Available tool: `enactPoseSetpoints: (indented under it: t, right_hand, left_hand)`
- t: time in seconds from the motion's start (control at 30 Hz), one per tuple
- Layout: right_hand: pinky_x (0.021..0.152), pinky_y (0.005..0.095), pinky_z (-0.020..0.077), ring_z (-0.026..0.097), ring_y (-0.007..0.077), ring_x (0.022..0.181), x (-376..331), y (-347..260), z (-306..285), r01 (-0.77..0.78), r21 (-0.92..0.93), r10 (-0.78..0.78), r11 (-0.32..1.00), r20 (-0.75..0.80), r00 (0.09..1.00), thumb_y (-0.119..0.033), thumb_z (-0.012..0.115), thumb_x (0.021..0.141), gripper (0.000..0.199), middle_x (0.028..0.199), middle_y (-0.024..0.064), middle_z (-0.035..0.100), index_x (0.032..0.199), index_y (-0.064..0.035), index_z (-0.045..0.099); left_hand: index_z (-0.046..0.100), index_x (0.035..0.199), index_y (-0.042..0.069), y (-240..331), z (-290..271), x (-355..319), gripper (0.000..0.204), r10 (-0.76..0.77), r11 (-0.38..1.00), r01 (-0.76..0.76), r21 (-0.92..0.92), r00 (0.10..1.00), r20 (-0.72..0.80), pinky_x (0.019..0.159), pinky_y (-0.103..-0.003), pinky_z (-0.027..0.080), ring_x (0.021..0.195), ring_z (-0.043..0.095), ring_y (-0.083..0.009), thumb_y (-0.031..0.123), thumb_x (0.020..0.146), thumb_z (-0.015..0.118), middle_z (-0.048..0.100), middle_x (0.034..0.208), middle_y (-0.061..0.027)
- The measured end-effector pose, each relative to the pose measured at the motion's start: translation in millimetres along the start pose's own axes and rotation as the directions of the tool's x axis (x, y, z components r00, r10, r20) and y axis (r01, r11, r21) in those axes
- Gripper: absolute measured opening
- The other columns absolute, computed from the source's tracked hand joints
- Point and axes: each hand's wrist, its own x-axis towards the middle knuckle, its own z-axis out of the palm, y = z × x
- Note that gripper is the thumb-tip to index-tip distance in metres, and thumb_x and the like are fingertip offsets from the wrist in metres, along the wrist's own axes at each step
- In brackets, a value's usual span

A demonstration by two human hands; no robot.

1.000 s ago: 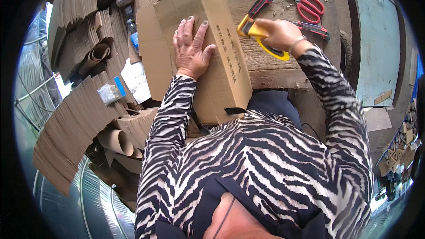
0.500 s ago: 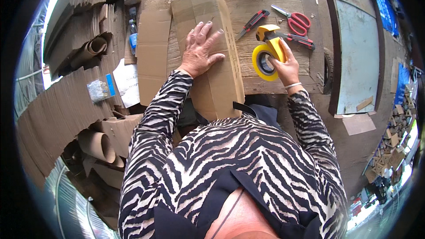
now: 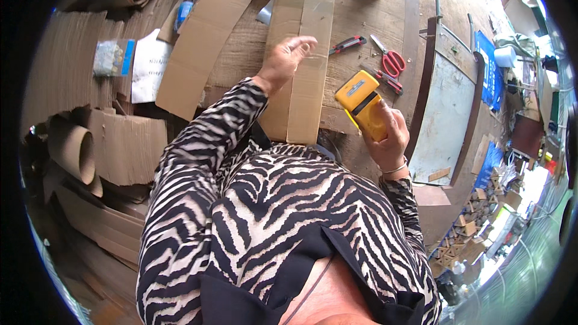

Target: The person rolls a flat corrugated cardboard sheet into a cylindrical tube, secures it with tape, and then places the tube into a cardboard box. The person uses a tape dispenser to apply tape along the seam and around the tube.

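A long narrow cardboard box (image 3: 310, 93) lies on the wooden table in front of me, its near end close to my body. A lengthwise seam with shiny clear tape runs along its upper face. Over the box's left side is my left hand (image 3: 286, 61), slightly blurred, fingers stretched to the right and holding nothing; I cannot tell whether it touches the box. To the right of the box, my right hand (image 3: 390, 135) grips a yellow tape dispenser (image 3: 360, 91), raised above the table's near edge. The tape roll is mostly hidden from this angle.
Beyond the dispenser lie red-handled scissors (image 3: 394, 63) and a red-and-black utility knife (image 3: 348, 44), with a second knife (image 3: 390, 82) beside them. A flat cardboard sheet (image 3: 201, 48) leans left of the box. Stacked cardboard (image 3: 66, 84) stands farther left, a white-topped metal-framed panel (image 3: 442, 108) at right.
My left hand has lifted from lying flat on the box. The dispenser has turned in my right hand, hiding its roll. The box shows a different, seamed face, and the whole view has tilted.
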Motion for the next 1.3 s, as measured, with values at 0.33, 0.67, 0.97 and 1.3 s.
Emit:
enactPoseSetpoints:
  t: [0.33, 0.67, 0.97, 1.3]
  right_hand:
    - [0.069, 0.0374, 0.0574, 0.068, 0.0304, 0.079, 38.1, -68.5, 6.8, 0.221, -0.014, -0.210, 0.975, 0.251, 0.945, -0.004, 0.085, 0.062, 0.069, 0.096, 0.0130, 0.066, 0.128, -0.0156, 0.069]
    - [0.067, 0.0377, 0.0564, 0.068, 0.0300, 0.079, 10.7, -54.0, -27.2, 0.194, -0.217, -0.046, 0.957, 0.547, 0.836, -0.007, 0.086, 0.063, 0.067, 0.091, 0.0095, 0.065, 0.127, -0.0171, 0.069]
    - [0.065, 0.0370, 0.0566, 0.068, 0.0278, 0.074, 18.9, -47.5, -14.8, 0.232, -0.248, -0.046, 0.941, 0.585, 0.810, -0.008, 0.082, 0.065, 0.065, 0.087, 0.0060, 0.064, 0.127, -0.0234, 0.070]
    - [0.065, 0.0397, 0.0560, 0.067, 0.0296, 0.075, 1.5, -28.8, 19.9, 0.220, -0.253, -0.016, 0.942, 0.621, 0.783, -0.015, 0.086, 0.064, 0.071, 0.086, 0.0066, 0.061, 0.131, -0.0258, 0.066]
  left_hand:
    - [0.068, 0.112, -0.003, 58.9, -11.8, -111.0, 0.027, -0.166, 0.854, 0.252, -0.454, 0.961, 0.221, 0.088, -0.026, 0.055, 0.093, 0.067, -0.0104, 0.022, 0.103, 0.062, 0.071, 0.102, -0.0055]
    - [0.069, 0.101, 0.007, -19.9, -127.3, -152.8, 0.014, -0.218, 0.963, 0.136, -0.231, 0.897, -0.384, 0.070, -0.023, 0.049, 0.076, 0.059, -0.0065, 0.019, 0.101, 0.062, 0.068, 0.084, 0.0008]
    - [0.067, 0.098, 0.007, -64.9, -146.3, -161.1, 0.023, -0.293, 0.953, 0.218, -0.211, 0.841, -0.454, 0.067, -0.021, 0.047, 0.071, 0.052, -0.0051, 0.026, 0.091, 0.079, 0.061, 0.081, 0.0044]
    - [0.068, 0.098, 0.006, -155.9, -147.7, -142.6, 0.020, -0.341, 0.936, 0.269, -0.227, 0.850, -0.400, 0.067, -0.027, 0.049, 0.074, 0.058, -0.0098, 0.023, 0.092, 0.075, 0.066, 0.085, -0.0001]
